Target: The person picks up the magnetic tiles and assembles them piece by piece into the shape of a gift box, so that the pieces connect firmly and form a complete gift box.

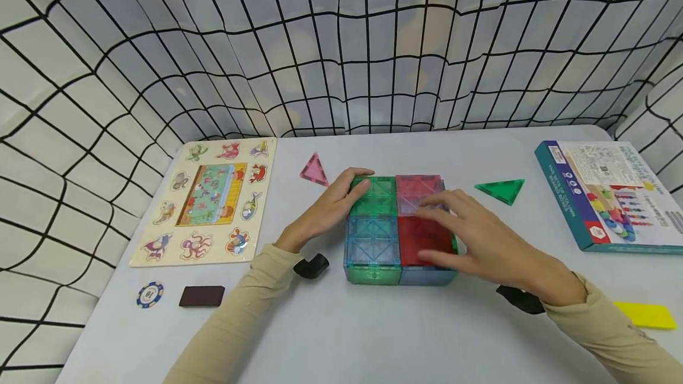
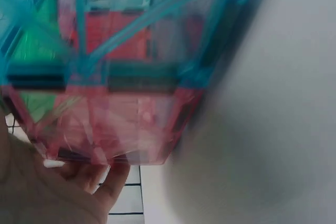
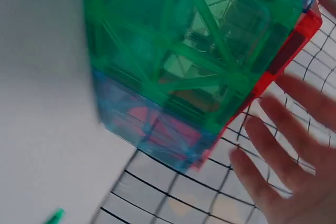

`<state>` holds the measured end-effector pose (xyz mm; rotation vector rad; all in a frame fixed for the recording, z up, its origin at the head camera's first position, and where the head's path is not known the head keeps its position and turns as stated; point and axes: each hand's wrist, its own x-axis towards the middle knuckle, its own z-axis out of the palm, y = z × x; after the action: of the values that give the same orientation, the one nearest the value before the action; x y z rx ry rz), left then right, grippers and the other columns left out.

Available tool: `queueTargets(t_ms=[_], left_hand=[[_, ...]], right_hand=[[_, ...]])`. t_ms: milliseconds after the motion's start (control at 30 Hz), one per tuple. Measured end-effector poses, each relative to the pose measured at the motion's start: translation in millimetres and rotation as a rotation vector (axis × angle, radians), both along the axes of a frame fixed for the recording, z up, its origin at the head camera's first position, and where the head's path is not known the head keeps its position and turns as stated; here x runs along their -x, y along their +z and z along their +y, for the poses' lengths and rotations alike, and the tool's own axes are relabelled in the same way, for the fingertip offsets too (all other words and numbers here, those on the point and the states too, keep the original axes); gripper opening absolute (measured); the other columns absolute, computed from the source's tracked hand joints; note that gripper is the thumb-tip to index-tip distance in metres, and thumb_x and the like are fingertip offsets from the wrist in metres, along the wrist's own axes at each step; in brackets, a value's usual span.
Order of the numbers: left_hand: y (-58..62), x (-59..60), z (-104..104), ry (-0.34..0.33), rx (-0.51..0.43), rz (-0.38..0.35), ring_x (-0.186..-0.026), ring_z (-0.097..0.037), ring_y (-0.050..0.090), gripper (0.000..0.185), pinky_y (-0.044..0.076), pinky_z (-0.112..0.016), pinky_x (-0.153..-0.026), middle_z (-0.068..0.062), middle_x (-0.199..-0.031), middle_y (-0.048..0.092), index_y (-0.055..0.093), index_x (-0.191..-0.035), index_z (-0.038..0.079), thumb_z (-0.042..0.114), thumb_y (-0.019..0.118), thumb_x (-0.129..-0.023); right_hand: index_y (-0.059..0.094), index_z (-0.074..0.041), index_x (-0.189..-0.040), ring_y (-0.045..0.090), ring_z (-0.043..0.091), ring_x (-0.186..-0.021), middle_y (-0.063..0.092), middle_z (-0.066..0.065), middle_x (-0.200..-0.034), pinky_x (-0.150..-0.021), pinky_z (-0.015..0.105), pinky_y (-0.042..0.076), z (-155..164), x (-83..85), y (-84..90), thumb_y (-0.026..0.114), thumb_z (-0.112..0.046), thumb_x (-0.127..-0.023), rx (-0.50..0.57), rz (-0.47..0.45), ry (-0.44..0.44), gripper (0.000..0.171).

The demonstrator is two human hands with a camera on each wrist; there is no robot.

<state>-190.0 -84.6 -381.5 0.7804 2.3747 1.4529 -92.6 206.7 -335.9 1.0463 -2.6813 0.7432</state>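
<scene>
Flat tile block [image 1: 397, 230], square; no long axis

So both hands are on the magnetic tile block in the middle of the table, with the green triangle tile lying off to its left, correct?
Not quite. Both the left hand and right hand are at the magnetic tile block, but the green triangle tile lies to its right, as the head view shows. The triangle on the left is the pink triangle tile.

White table [image 1: 373, 336], black-gridded curtain [image 1: 341, 46]
</scene>
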Motion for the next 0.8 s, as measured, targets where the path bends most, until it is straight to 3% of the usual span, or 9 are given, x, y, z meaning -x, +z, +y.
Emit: queueTargets(t_ms=[133,267,367,467,600,800], left_hand=[[0.3,-8.3,-3,0.074,0.032,-0.021,-0.144,-0.032,0.04,0.058,0.036,-0.054,-0.118,-0.019,-0.158,0.04,0.031,-0.16,0.003,0.037,0.038,-0.114],[1.5,-21.2,-9,0.114,0.045,-0.083,-0.148,-0.034,0.036,0.062,0.033,-0.054,-0.121,-0.02,-0.161,0.035,0.024,-0.162,0.002,0.038,0.038,-0.114],[1.0,-30.6,-9,0.087,0.039,-0.122,-0.151,-0.035,0.032,0.066,0.031,-0.054,-0.123,-0.022,-0.165,0.027,0.013,-0.164,-0.001,0.037,0.035,-0.115],[-0.4,-37.3,-6,0.058,0.026,-0.15,-0.156,-0.036,0.024,0.073,0.027,-0.052,-0.125,-0.023,-0.17,0.015,0.002,-0.165,-0.002,0.038,0.035,-0.115],[-0.5,-41.8,-2,0.064,0.006,-0.181,-0.16,-0.031,0.013,0.081,0.019,-0.049,-0.128,-0.018,-0.174,0.001,-0.008,-0.165,-0.001,0.038,0.041,-0.113],[0.5,-42.8,-1,0.068,0.016,-0.181,-0.161,-0.027,0.004,0.087,0.012,-0.05,-0.129,-0.018,-0.174,-0.003,-0.011,-0.164,-0.001,0.039,0.044,-0.111]], right_hand=[[0.055,-0.006,-0.149,0.048,0.036,-0.136,0.048,0.015,-0.149,-0.1,0.062,0.052,9,-0.6,-4.5,0.07,-0.015,-0.101,0.182,-0.148,-0.151,0.051],[0.038,-0.002,-0.159,0.042,0.046,-0.142,0.037,0.021,-0.16,-0.106,0.07,0.044,16,-0.1,-14.5,0.052,-0.02,-0.111,0.317,-0.394,-0.277,0.053],[0.022,-0.002,-0.165,0.035,0.05,-0.147,0.025,0.024,-0.168,-0.112,0.072,0.035,16,0.4,-24.7,0.04,-0.029,-0.115,0.41,-0.583,-0.302,0.06],[0.009,-0.002,-0.167,0.024,0.051,-0.153,0.013,0.024,-0.172,-0.117,0.072,0.026,11,-0.8,-33.2,0.034,-0.035,-0.115,0.484,-0.699,-0.285,0.066],[0.001,-0.002,-0.167,0.011,0.049,-0.157,0.006,0.024,-0.173,-0.119,0.072,0.021,-1,-4.4,-38.5,0.033,-0.037,-0.115,0.526,-0.722,-0.273,0.071],[0.001,-0.002,-0.167,0.014,0.05,-0.155,0.007,0.023,-0.173,-0.118,0.072,0.022,-9,-7.7,-40.2,0.034,-0.035,-0.115,0.538,-0.687,-0.28,0.07]])
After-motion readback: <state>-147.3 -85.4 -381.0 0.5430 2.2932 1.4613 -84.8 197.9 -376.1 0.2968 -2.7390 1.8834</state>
